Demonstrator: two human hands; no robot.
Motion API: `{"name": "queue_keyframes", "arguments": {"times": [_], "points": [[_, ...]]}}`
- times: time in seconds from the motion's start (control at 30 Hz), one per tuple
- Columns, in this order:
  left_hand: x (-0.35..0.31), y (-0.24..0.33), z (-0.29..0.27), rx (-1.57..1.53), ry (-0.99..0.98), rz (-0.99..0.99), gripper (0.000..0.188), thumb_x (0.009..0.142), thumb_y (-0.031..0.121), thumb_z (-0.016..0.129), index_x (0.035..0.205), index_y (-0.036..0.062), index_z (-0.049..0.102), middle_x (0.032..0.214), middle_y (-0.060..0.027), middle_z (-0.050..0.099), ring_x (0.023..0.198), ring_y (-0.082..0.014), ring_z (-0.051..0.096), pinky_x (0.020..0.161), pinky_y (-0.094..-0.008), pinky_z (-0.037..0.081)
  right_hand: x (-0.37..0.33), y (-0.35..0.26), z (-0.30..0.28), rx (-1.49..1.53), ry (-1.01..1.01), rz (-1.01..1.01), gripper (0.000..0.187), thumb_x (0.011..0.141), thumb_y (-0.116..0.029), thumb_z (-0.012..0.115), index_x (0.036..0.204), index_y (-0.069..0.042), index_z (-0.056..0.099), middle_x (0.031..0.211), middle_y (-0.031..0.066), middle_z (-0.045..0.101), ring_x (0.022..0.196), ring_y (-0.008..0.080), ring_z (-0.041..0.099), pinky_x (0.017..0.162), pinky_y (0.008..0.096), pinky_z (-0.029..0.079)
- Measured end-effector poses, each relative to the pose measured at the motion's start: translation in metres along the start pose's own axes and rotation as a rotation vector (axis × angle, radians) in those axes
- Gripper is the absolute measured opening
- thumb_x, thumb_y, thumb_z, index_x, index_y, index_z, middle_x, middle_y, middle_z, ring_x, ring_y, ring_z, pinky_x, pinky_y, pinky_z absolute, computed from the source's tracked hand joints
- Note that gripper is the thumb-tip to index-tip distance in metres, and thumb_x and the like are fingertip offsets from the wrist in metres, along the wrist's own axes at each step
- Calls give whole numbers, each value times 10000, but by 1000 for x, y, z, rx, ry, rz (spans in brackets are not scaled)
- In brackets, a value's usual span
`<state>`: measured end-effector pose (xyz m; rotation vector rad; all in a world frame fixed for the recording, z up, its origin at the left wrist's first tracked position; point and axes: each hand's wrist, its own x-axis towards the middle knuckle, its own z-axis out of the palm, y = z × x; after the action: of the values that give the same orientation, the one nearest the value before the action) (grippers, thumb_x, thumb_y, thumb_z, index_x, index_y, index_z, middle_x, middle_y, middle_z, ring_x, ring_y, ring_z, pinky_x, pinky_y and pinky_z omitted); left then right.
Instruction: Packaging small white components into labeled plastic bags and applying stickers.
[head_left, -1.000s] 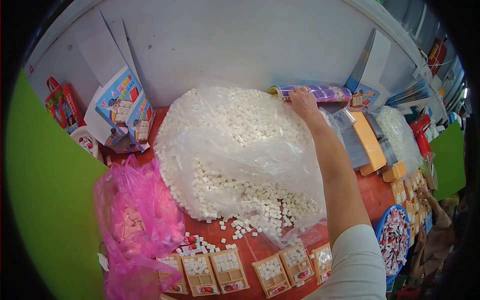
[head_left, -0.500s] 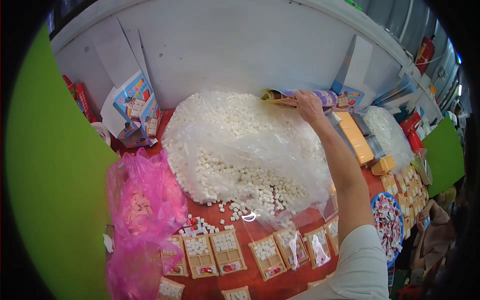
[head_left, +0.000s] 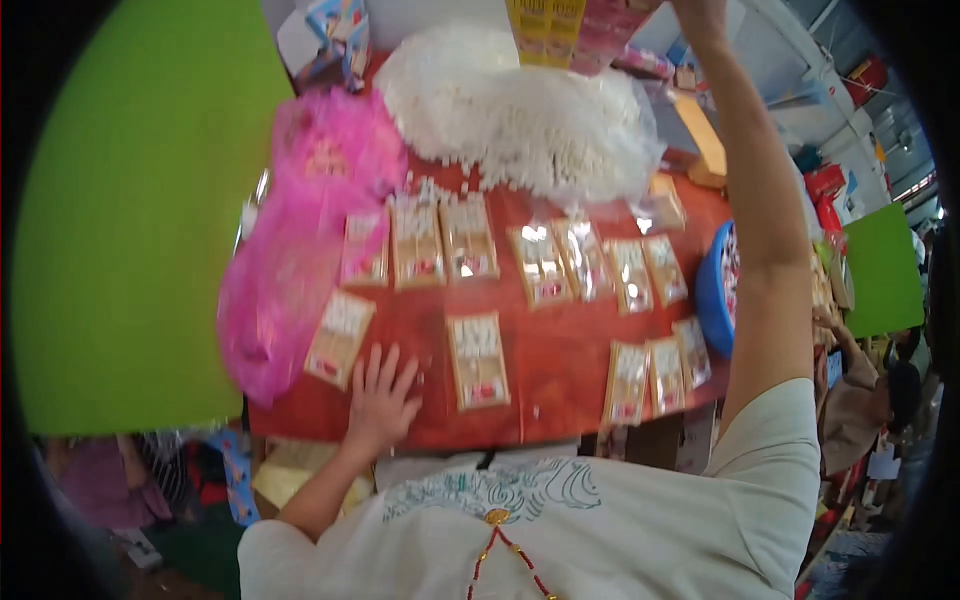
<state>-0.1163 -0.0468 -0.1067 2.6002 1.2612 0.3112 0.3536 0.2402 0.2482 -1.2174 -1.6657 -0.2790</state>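
Observation:
My right hand [head_left: 703,18], at the top edge and partly cut off, grips a yellow and pink printed sheet [head_left: 548,32] at its right side and holds it up above the far end of the table. My left hand [head_left: 383,398] lies with spread fingers on the red table [head_left: 420,335] near its front edge, holding nothing. Just left of it is a small tan tray [head_left: 340,337] with white cubes and a red packet; a similar tray [head_left: 480,362] lies to its right. Behind the hands, a large clear plastic bag [head_left: 540,130] is heaped with white cubes.
More filled trays [head_left: 417,242] lie in groups across the table. A pink plastic bag [head_left: 290,250] covers the left side, beside a green panel [head_left: 140,220]. At right stands a blue basin [head_left: 712,290] of small packets. Another person [head_left: 865,390] is at the far right.
My right hand has lifted the printed sheet up from behind the cube heap. The view has tilted down, bringing my left hand on the table and my shirt into sight.

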Motion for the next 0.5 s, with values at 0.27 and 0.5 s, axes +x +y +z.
{"name": "queue_keyframes", "arguments": {"times": [0.27,0.5], "points": [[-7,-7,10,-87,91,18,564,857,263,594,1375,96,450,1497,-174,293,1397,-366,238,1120,-539,179,-47,-114,-33,76,-122,79,167,776,-26,626,933,-5,675,764,16,640,655,87,563,546,236,448],[-1,-7,1,-685,373,-111,471,944,274,521,1372,86,460,1385,-165,463,1268,-309,446,1060,-406,343,-127,-177,-43,323,-275,-115,169,800,-76,625,953,-95,694,772,71,661,681,212,615,599,305,500]]}}
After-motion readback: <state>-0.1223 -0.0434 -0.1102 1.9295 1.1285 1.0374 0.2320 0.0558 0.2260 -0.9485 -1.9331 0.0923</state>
